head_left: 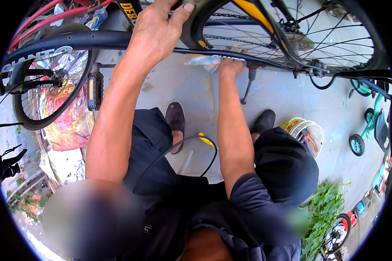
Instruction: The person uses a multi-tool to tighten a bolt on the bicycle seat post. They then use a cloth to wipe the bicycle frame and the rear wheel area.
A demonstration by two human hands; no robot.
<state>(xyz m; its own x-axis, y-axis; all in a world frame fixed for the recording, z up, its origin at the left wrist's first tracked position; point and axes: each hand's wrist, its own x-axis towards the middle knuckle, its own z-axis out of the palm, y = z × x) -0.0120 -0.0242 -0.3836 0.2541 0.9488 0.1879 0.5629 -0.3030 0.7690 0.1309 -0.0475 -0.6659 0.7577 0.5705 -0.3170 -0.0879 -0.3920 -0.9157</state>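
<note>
Across the top stretches a black bicycle, its frame tube (104,40) running left to right. My left hand (159,28) grips the tire (191,28) of its spoked wheel, with the thumb over the tread and the other fingers partly hidden. Lower and to the right, my right hand (231,67) holds a pale blue and pink cloth (207,63) against a thin frame tube below the wheel. The cloth is smeared by motion. Beside that hand, a kickstand (248,85) points downward. A pedal (95,90) sticks out left of my left forearm.
A white and yellow bucket (307,135) with items inside stands by my right shoe. A black hose (174,148) with a yellow part (206,139) curves between my legs. Stained sacks (65,113) lie at left. A green child's trike (370,124) and leafy plants (326,213) are at right.
</note>
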